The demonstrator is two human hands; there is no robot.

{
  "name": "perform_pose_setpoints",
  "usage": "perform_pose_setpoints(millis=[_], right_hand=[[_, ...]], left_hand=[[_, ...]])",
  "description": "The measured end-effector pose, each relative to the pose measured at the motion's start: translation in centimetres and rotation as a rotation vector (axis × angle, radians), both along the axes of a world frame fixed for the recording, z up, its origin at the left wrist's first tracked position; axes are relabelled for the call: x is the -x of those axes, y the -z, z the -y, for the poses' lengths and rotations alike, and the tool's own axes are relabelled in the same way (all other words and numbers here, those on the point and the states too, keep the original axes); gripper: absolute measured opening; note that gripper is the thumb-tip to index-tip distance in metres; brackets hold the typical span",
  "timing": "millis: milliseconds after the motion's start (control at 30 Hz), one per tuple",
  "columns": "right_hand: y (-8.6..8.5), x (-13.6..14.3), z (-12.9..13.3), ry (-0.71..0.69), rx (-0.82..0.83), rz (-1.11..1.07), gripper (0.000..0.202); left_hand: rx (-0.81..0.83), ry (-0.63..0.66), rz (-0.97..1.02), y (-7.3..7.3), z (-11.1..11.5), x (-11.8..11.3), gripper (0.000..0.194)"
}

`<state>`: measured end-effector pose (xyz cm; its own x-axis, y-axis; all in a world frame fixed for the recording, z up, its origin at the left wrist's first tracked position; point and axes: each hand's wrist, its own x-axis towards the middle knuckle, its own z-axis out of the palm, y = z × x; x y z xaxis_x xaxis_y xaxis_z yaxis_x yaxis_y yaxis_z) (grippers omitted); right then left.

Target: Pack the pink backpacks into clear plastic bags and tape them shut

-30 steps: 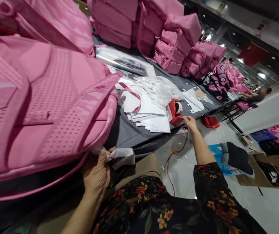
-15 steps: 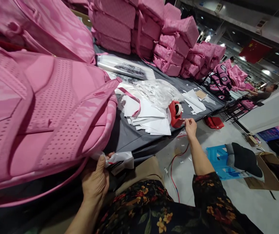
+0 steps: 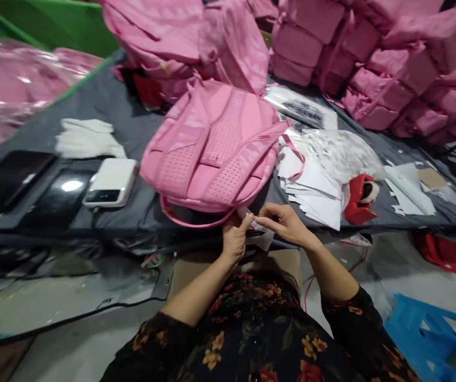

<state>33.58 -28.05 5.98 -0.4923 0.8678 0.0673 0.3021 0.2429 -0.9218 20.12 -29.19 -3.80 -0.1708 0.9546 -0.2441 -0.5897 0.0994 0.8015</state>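
A pink backpack lies on the dark-covered table, its perforated back and shoulder straps facing up. At its near edge, my left hand is closed on a thin white plastic wrapper that hangs by the table edge. My right hand meets it from the right, thumb and forefinger pinched at the wrapper beside the left fingertips. A strip of tape in that pinch is too small to see clearly. The red tape dispenser stands to the right of both hands.
White paper sheets and a clear plastic bag lie right of the backpack. Leftward are a white scale-like device, white gloves and a black glossy item. Pink bags are stacked behind. A blue stool stands on the floor.
My right hand has left the tape dispenser and come over to my left hand at the wrapper. The view has swung left, and the backpack now appears smaller and more central.
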Motion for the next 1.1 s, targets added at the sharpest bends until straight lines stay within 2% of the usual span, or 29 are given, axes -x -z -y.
perform_pose_setpoints(millis=[100,233,367,467,533,667,733,833,967,1100], right_hand=[[-0.2,2.1,-2.1,-0.129,-0.207,0.328,0.029],[0.2,2.9,-3.3,-0.051,-0.351,0.760,0.010],[0.0,3.4,-2.7,0.009,-0.391,0.940,0.018],[-0.2,3.2,-2.5,0.034,-0.341,0.948,0.018],[-0.1,2.6,-2.5,0.041,-0.266,0.873,0.016],[0.8,1.0,-3.1,-0.020,-0.062,0.481,0.020],[1.7,0.8,-3.4,-0.033,-0.019,0.364,0.020],[3.1,1.4,-3.8,-0.024,0.012,0.343,0.011],[4.2,2.1,-3.9,-0.001,-0.001,0.374,0.013],[4.7,2.3,-3.5,0.143,0.026,0.501,0.021]], left_hand=[[-0.083,-0.022,-0.052,0.5,-0.2,0.1,0.049],[-0.100,-0.005,-0.043,1.2,-0.1,0.3,0.050],[-0.123,0.046,0.088,1.3,0.2,0.5,0.051],[-0.070,0.004,0.181,1.2,0.3,0.4,0.052],[-0.023,-0.034,0.197,1.3,0.2,0.2,0.054],[0.037,-0.027,0.219,1.5,0.0,0.0,0.055],[0.049,-0.044,0.228,1.5,-0.1,0.1,0.053],[0.060,-0.063,0.218,1.4,-0.2,0.5,0.051],[0.115,-0.047,0.201,1.1,-0.2,1.0,0.055],[0.188,-0.023,0.234,0.6,-0.1,1.5,0.060]])
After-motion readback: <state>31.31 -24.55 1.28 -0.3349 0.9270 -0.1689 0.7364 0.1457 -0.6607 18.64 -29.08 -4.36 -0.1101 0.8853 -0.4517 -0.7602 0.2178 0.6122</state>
